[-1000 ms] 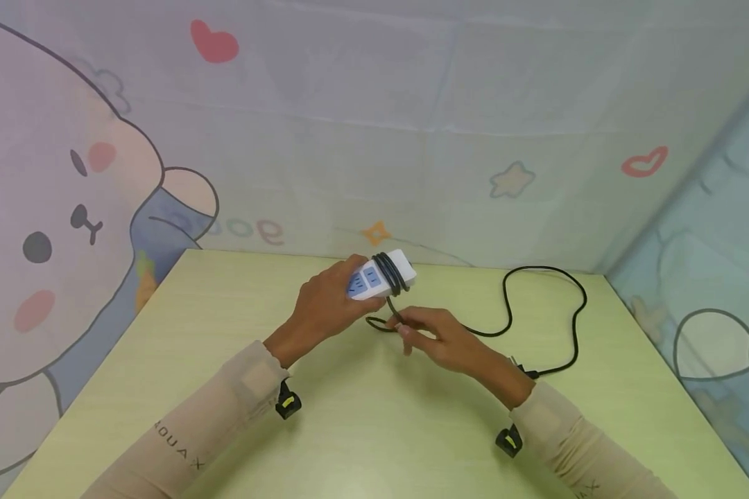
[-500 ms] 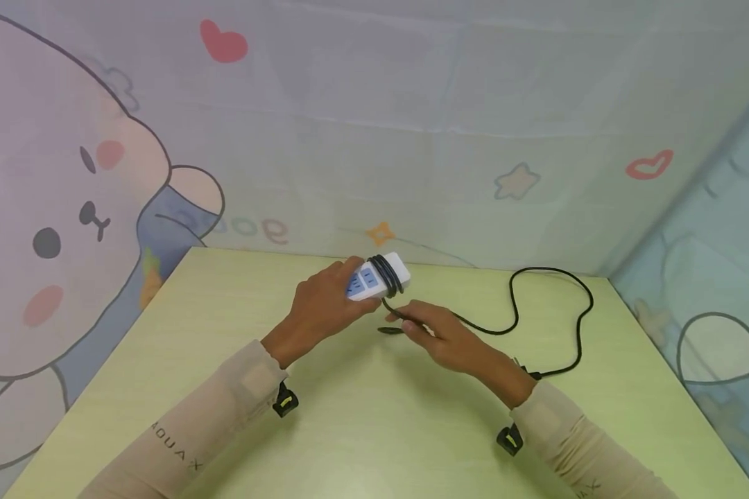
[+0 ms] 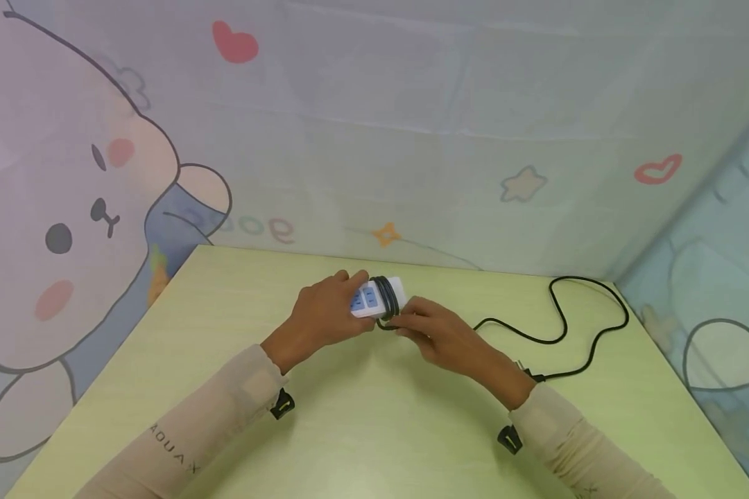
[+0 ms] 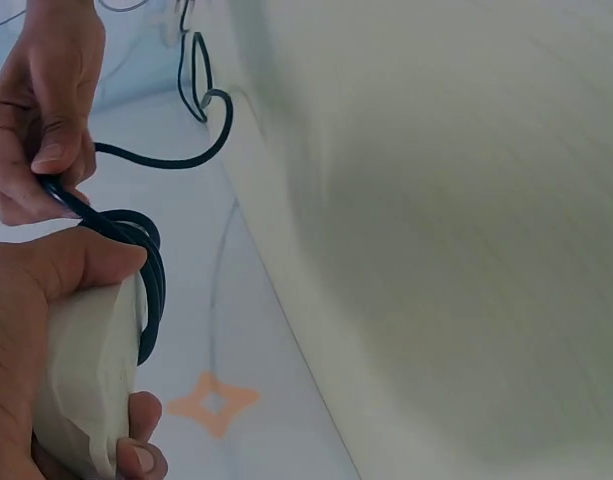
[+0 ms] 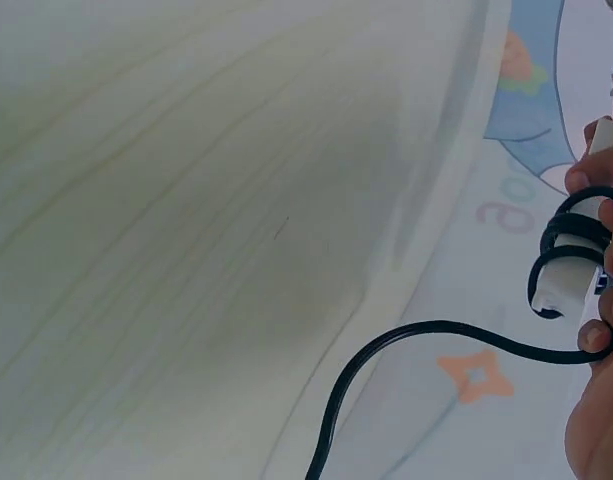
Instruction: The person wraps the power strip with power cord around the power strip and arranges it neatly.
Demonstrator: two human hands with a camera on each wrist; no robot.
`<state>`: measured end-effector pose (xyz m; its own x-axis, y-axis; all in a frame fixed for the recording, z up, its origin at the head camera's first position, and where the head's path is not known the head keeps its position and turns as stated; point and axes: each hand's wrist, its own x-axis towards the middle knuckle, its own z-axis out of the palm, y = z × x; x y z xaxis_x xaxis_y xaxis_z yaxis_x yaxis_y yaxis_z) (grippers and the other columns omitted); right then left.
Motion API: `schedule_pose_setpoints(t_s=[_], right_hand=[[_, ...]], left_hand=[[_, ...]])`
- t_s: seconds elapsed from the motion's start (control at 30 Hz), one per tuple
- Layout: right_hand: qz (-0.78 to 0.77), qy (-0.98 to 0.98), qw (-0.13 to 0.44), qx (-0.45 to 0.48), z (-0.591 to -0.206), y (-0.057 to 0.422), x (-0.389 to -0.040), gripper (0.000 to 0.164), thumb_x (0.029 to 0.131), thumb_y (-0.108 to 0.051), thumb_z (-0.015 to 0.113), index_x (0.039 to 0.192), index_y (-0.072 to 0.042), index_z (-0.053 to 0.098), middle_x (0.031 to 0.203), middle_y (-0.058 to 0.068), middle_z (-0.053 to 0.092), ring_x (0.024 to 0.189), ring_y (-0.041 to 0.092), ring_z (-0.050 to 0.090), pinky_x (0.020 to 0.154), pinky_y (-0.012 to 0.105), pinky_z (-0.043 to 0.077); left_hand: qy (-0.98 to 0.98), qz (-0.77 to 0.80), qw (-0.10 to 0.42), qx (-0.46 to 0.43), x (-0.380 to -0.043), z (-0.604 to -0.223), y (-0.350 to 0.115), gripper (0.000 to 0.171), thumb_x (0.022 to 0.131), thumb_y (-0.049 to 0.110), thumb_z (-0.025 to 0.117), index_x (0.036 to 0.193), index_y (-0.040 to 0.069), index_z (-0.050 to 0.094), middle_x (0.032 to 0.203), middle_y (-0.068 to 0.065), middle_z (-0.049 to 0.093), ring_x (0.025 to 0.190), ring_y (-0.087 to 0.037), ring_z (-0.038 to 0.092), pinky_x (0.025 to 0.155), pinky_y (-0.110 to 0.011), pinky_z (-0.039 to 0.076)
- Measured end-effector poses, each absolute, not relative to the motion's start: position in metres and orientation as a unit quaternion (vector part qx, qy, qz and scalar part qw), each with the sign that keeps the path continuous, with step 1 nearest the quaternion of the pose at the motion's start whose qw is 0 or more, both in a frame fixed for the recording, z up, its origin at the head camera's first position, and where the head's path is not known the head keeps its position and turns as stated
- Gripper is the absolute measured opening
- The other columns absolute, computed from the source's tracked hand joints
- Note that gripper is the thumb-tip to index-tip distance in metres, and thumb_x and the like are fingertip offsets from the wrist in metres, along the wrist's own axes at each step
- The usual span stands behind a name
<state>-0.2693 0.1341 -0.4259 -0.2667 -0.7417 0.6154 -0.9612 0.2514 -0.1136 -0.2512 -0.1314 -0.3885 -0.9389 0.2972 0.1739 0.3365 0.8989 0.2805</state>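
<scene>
My left hand grips one end of a white power strip with blue socket faces, held up over the table. Several turns of its black cord wrap round the strip near the other end. Just right of the wraps, my right hand pinches the cord between thumb and fingers. In the left wrist view, the cord runs from the right hand's fingers in a loose curve. The right wrist view shows the wrapped strip at the right edge, partly hidden by the fingers.
The cord's loose length snakes over the right side of the pale table. Its plug lies beside my right wrist, partly covered by it. A cartoon-printed cloth backdrop stands along the table's back edge.
My right hand has brought the cord up close against the strip. The strip has dipped slightly, the small loop below is out of sight, and the loose cord has shifted right.
</scene>
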Motion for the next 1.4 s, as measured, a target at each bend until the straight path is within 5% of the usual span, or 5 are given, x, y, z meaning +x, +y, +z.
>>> schedule_pose_setpoints(t_s=[0.3, 0.53, 0.87, 1.4], right_hand=[[0.256, -0.733, 0.239, 0.583, -0.418, 0.134, -0.28, 0.042, 0.084, 0.008, 0.091, 0.12, -0.013, 0.084, 0.102, 0.006, 0.057, 0.077, 0.013, 0.049, 0.065, 0.021, 0.043], [0.286, -0.719, 0.237, 0.588, -0.414, 0.129, -0.285, 0.032, 0.082, 0.005, 0.093, 0.11, -0.008, 0.084, 0.101, 0.005, 0.063, 0.08, 0.014, 0.059, 0.068, 0.022, 0.051], [0.371, -0.748, 0.124, 0.537, -0.417, 0.12, -0.285, 0.022, 0.094, 0.002, 0.085, 0.107, -0.011, 0.073, 0.106, 0.004, 0.068, 0.096, 0.017, 0.066, 0.08, 0.029, 0.061], [0.374, -0.766, 0.075, 0.517, -0.41, 0.129, -0.29, 0.022, 0.092, -0.005, 0.089, 0.106, -0.011, 0.074, 0.101, 0.001, 0.069, 0.09, 0.01, 0.063, 0.079, 0.026, 0.056]], left_hand=[[-0.97, -0.109, 0.073, -0.206, -0.249, -0.396, -0.131, 0.074, 0.089, 0.05, 0.085, 0.153, 0.022, 0.062, 0.114, -0.007, 0.068, 0.078, -0.016, 0.06, 0.061, -0.034, 0.048], [-0.965, -0.074, 0.071, -0.24, -0.245, -0.397, -0.128, 0.07, 0.091, 0.051, 0.087, 0.151, 0.026, 0.063, 0.113, -0.003, 0.065, 0.079, -0.014, 0.058, 0.06, -0.032, 0.046], [-0.958, -0.043, 0.086, -0.27, -0.239, -0.397, -0.134, 0.064, 0.087, 0.051, 0.09, 0.14, 0.027, 0.064, 0.107, 0.0, 0.062, 0.081, -0.013, 0.056, 0.056, -0.03, 0.043], [-0.939, -0.084, 0.085, -0.323, -0.239, -0.398, -0.135, 0.058, 0.084, 0.046, 0.094, 0.131, 0.027, 0.066, 0.106, 0.003, 0.062, 0.081, -0.01, 0.054, 0.055, -0.023, 0.04]])
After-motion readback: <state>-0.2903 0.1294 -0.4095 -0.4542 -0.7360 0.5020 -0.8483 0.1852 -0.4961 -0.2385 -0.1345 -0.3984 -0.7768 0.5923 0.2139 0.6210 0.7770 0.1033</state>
